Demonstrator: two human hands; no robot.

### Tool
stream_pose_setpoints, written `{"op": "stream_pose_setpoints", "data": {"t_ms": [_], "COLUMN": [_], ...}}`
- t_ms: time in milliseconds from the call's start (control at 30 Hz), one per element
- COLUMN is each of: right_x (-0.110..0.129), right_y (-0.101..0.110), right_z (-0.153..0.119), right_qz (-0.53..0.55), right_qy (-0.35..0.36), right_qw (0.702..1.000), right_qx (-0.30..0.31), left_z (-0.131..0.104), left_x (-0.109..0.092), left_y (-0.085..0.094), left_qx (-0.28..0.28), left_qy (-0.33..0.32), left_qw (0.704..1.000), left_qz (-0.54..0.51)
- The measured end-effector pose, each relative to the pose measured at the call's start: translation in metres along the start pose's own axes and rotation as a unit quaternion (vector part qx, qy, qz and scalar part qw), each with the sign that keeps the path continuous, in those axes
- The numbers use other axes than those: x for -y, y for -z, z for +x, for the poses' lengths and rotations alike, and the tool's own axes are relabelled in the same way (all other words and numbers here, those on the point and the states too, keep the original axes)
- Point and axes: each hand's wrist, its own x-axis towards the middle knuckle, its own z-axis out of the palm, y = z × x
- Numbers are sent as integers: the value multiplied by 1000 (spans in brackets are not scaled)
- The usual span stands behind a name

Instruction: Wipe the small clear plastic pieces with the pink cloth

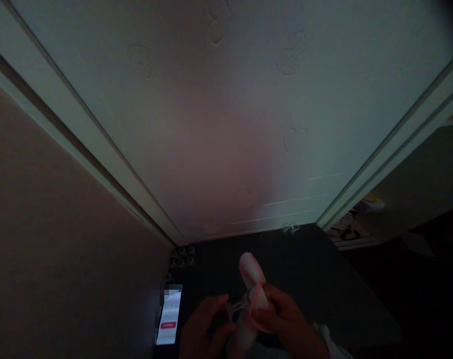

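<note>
Low in the dim head view, my right hand [286,319] pinches a soft pink and white item [251,269], which looks like cloth. One end of it sticks up past my fingers and the rest hangs below. To its left, my left hand [207,324] holds a small clear piece [233,306] between thumb and fingers. The clear piece reaches across to the pink and white item and seems to touch it. Darkness hides the exact shape of the clear piece.
A lit phone [169,316] lies left on the dark surface [304,269]. Several small clear pieces [183,257] sit in the back left corner, others [290,228] by the pale panel [226,149]. A brown wall [62,199] rises at left.
</note>
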Motion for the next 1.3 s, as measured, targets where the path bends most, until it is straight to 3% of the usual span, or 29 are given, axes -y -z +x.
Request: {"op": "stream_pose_setpoints", "data": {"t_ms": [167, 333, 467, 567, 667, 767, 933, 1133, 1300], "right_x": [2, -1, 0, 0, -1, -4, -7, -5, -3], "right_y": [2, 4, 5, 6, 7, 9, 13, 14, 15], "right_z": [-2, -5, -5, -5, -5, -4, -2, -3, -6], "right_qz": [-48, -123, -155, -164, -154, -93, 4, -17, -56], "right_qy": [15, 44, 102, 140, 118, 57, 5, 20, 45], "right_qw": [999, 991, 983, 976, 980, 993, 999, 999, 997], "right_qx": [15, -17, -10, -17, -29, -43, -53, -40, -32], "left_z": [-3, 4, 8, 9, 8, 3, 3, 9, 2], "left_x": [-7, -19, -28, -28, -23, -17, -12, -15, -9], "left_y": [-1, -9, -17, -21, -23, -24, -21, -8, -9], "left_qx": [-9, 5, 18, 20, -9, -26, 14, 63, 73], "left_qy": [39, 73, 149, 168, 162, 111, 38, 31, 56], "left_qw": [998, 994, 983, 981, 982, 988, 998, 998, 995], "left_qz": [-51, -76, -102, -99, -99, -105, -38, 5, -27]}}
